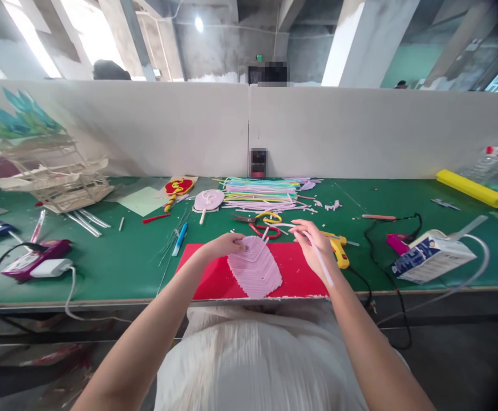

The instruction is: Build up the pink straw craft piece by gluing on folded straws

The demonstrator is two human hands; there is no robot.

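A pink leaf-shaped piece (pixel 255 267) made of glued strips lies on a red board (pixel 300 277) at the front of the green table (pixel 137 257). My left hand (pixel 225 245) rests on the piece's upper left edge, fingers curled and pressing it down. My right hand (pixel 315 248) hovers just right of the piece, fingers pinched on a thin pale pink strip (pixel 322 265) that runs down toward my wrist.
Behind the board lie red and yellow scissors (pixel 266 224), a yellow glue gun (pixel 338 248), a stack of coloured strips (pixel 261 194) and a pink fan (pixel 208 201). A white carton (pixel 430 257) and cables sit right; a wooden model (pixel 56 177) and a pink device (pixel 35 260) sit left.
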